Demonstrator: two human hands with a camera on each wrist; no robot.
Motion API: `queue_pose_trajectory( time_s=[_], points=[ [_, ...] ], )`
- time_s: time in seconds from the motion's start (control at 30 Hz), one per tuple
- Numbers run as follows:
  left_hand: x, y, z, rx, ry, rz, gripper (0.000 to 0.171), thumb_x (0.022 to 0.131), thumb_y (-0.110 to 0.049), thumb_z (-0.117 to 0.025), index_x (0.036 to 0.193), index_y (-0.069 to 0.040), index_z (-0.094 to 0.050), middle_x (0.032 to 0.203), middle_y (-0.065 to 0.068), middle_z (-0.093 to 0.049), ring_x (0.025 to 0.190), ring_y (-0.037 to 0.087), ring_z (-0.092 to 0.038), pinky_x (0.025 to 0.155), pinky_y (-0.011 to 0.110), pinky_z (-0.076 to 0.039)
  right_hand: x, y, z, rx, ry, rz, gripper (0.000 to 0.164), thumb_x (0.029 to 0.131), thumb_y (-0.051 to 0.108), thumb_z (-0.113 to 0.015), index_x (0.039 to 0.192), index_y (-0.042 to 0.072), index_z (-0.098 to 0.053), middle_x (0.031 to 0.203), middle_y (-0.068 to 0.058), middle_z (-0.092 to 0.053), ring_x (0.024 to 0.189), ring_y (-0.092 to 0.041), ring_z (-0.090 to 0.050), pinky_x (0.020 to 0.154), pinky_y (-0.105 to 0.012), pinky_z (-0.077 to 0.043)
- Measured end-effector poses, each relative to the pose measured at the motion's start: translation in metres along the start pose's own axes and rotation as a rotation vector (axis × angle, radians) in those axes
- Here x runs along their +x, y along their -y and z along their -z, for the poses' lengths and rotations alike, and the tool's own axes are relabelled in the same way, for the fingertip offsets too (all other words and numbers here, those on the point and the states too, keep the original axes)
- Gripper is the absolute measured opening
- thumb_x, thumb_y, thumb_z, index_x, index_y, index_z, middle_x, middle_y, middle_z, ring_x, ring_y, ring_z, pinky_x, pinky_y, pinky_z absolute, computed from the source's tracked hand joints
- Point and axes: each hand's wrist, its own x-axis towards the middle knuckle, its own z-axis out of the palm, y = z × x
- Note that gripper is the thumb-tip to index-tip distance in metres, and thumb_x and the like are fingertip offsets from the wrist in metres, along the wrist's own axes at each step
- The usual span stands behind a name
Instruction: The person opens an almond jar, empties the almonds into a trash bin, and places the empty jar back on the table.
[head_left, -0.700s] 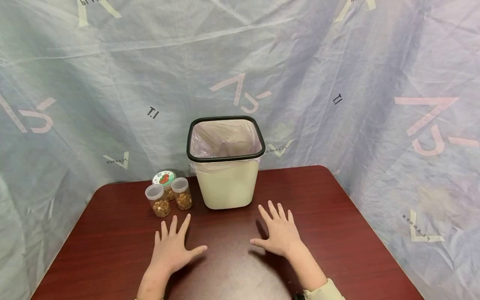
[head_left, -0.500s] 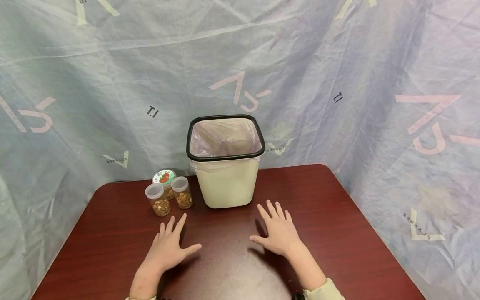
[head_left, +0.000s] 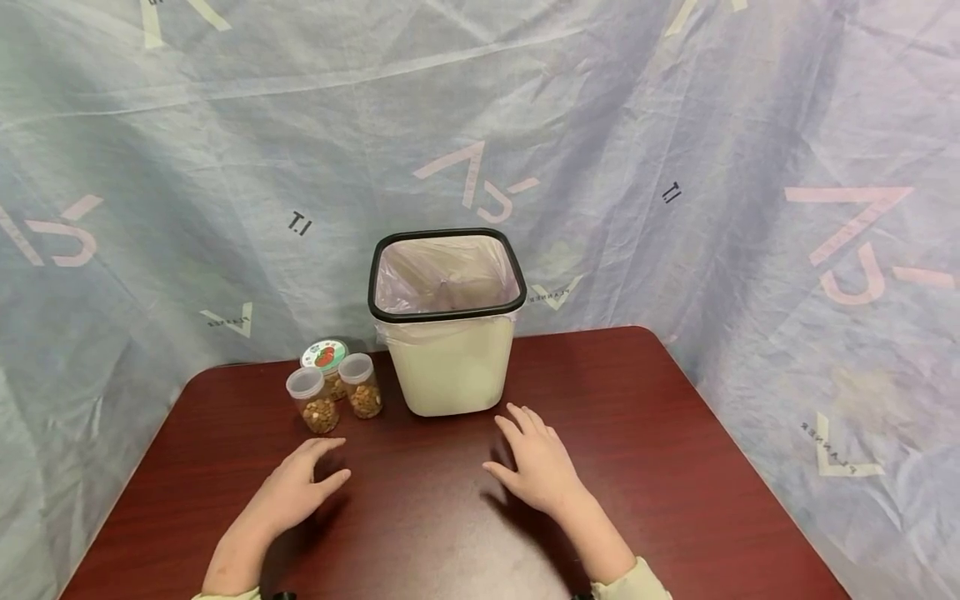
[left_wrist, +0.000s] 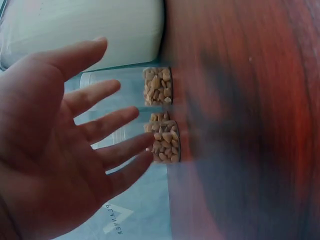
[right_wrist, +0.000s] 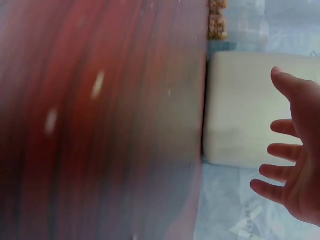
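Observation:
My left hand (head_left: 288, 493) hovers above the table, in front of the jars, its fingers loosely bent and its thumb apart; it holds nothing. My right hand (head_left: 538, 463) hangs over the table before the bin, fingers relaxed, likewise holding nothing. Two clear jars with whitish lids, a left one (head_left: 313, 402) and a right one (head_left: 361, 386), are partly filled with brown nuts. Behind them stands a third jar (head_left: 325, 357) whose lid bears a red and green label. A cream bin (head_left: 452, 367) with a black rim and a clear liner stands upright right of the jars.
The dark red wooden table (head_left: 600, 392) has rounded back corners. A wrinkled grey-blue cloth (head_left: 585, 167) printed with letters hangs behind it and down both sides. Bin and jars stand close to the table's back edge.
My left hand has drawn back to the left and turned, its spread fingers now more bent and together. My right hand has shifted slightly left, its fingers closer together. Jars and bin stay put.

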Motion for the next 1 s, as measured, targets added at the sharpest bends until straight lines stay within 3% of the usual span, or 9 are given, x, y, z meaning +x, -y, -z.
queue_pose_trajectory(
  time_s=[0.13, 0.3, 0.47, 0.6, 0.77, 1.0],
  points=[
    [0.001, 0.006, 0.003, -0.133, -0.005, 0.021, 0.060, 0.092, -0.044, -0.064, 0.138, -0.007, -0.050, 0.137, 0.018, -0.051, 0.119, 0.038, -0.052, 0.091, 0.053, -0.044, 0.003, 0.009, 0.000, -0.010, 0.006, 0.019, 0.066, 0.085, 0.051, -0.069, 0.134, 0.010, -0.056, 0.145, -0.013, -0.043, 0.134, -0.035, -0.038, 0.100, -0.053, -0.037],
    [0.004, 0.016, 0.005, -0.301, -0.002, 0.146, 0.063, 0.093, -0.036, -0.065, 0.141, 0.000, -0.043, 0.131, 0.024, -0.054, 0.112, 0.038, -0.058, 0.085, 0.045, -0.050, 0.007, 0.019, -0.002, -0.036, 0.027, 0.031, 0.063, 0.087, 0.047, -0.068, 0.135, 0.009, -0.054, 0.146, -0.015, -0.043, 0.134, -0.035, -0.038, 0.101, -0.053, -0.036],
    [0.009, 0.025, 0.009, -0.318, -0.098, 0.270, 0.073, 0.093, -0.036, -0.065, 0.144, 0.005, -0.033, 0.127, 0.028, -0.054, 0.113, 0.039, -0.055, 0.084, 0.043, -0.048, 0.010, 0.027, -0.006, -0.026, 0.042, 0.037, 0.061, 0.088, 0.046, -0.067, 0.136, 0.011, -0.054, 0.145, -0.014, -0.044, 0.134, -0.032, -0.038, 0.101, -0.050, -0.037],
    [0.015, 0.029, 0.012, -0.335, -0.182, 0.334, 0.079, 0.091, -0.036, -0.067, 0.146, 0.006, -0.028, 0.134, 0.032, -0.045, 0.119, 0.044, -0.050, 0.090, 0.048, -0.045, 0.011, 0.031, -0.010, -0.015, 0.039, 0.056, 0.059, 0.088, 0.045, -0.068, 0.134, 0.011, -0.055, 0.143, -0.013, -0.046, 0.133, -0.031, -0.040, 0.099, -0.049, -0.039],
    [0.022, 0.030, 0.011, -0.370, -0.278, 0.345, 0.088, 0.088, -0.034, -0.072, 0.150, 0.003, -0.021, 0.141, 0.031, -0.036, 0.122, 0.048, -0.047, 0.094, 0.054, -0.043, 0.012, 0.035, -0.013, 0.011, 0.034, 0.079, 0.056, 0.088, 0.041, -0.070, 0.132, 0.010, -0.057, 0.139, -0.013, -0.049, 0.130, -0.030, -0.043, 0.096, -0.048, -0.042],
    [0.040, 0.040, 0.004, -0.276, -0.407, 0.272, 0.095, 0.081, -0.034, -0.079, 0.148, 0.003, -0.024, 0.139, 0.032, -0.038, 0.117, 0.051, -0.048, 0.093, 0.057, -0.042, 0.020, 0.048, -0.015, 0.020, 0.049, 0.100, 0.055, 0.090, 0.041, -0.067, 0.134, 0.011, -0.055, 0.138, -0.010, -0.050, 0.128, -0.026, -0.046, 0.097, -0.045, -0.043]
  ],
)
